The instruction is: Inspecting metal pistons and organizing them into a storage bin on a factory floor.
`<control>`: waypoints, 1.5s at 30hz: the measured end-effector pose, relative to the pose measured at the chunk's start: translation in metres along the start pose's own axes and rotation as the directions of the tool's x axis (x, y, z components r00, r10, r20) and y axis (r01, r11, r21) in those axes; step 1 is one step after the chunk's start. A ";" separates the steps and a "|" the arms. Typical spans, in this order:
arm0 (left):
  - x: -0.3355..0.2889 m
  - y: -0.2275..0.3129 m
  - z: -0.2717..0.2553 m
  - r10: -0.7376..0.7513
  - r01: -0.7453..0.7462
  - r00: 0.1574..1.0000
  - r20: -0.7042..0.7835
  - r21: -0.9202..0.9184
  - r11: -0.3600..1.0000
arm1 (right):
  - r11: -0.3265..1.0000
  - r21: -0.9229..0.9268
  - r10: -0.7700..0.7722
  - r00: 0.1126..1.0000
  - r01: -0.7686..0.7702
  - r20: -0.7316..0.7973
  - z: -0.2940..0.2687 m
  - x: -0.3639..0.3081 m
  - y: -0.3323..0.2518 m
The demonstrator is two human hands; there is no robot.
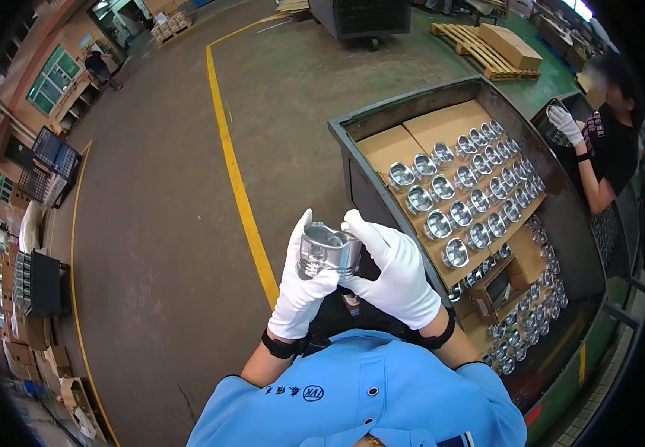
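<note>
Both white-gloved hands, left hand and right hand, grip a shiny metal piston between them. Just beside the right hand stands a grey metal bin, rows of pistons lying on cardboard inside.

brightness: even, fairly bright daylight-like indoor light across the concrete floor
source: windows at the upper left glow pale; a bright patch sits at the top right corner
glare: hard white highlights on the metal piston and on the rows of pistons in the bin
shadows: soft, deep only inside the bin walls
distortion: strong fisheye; the yellow line bends, black vignette rings the edges
focus: centre sharp, rim smeared
</note>
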State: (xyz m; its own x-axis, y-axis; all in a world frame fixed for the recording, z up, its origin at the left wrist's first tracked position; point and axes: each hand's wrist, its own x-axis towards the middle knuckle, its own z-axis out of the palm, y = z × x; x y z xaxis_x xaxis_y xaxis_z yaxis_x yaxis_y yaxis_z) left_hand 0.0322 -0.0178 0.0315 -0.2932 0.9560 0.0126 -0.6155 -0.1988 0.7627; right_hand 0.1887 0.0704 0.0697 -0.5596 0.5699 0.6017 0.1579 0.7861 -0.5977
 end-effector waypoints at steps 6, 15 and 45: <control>-0.006 -0.007 -0.002 0.217 -0.208 0.976 0.025 0.407 0.890 | 0.996 0.084 -0.006 1.000 0.006 -0.001 0.005 -0.005 0.007; -0.011 0.007 0.018 0.068 -0.068 0.997 0.030 -0.005 0.998 | 0.988 0.053 -0.140 0.990 0.142 -0.035 0.006 -0.004 0.010; 0.007 0.012 -0.018 -0.049 0.116 0.988 0.148 -0.489 0.864 | 0.998 0.058 -0.006 0.996 0.001 0.088 -0.004 -0.017 0.012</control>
State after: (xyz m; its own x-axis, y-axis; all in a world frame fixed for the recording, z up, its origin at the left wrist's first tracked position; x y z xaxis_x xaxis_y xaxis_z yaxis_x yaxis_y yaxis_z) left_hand 0.0093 -0.0175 0.0292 -0.1511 0.9860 0.0706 -0.9240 -0.1663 0.3444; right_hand 0.2034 0.0717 0.0545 -0.6296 0.5422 0.5565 0.1101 0.7713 -0.6269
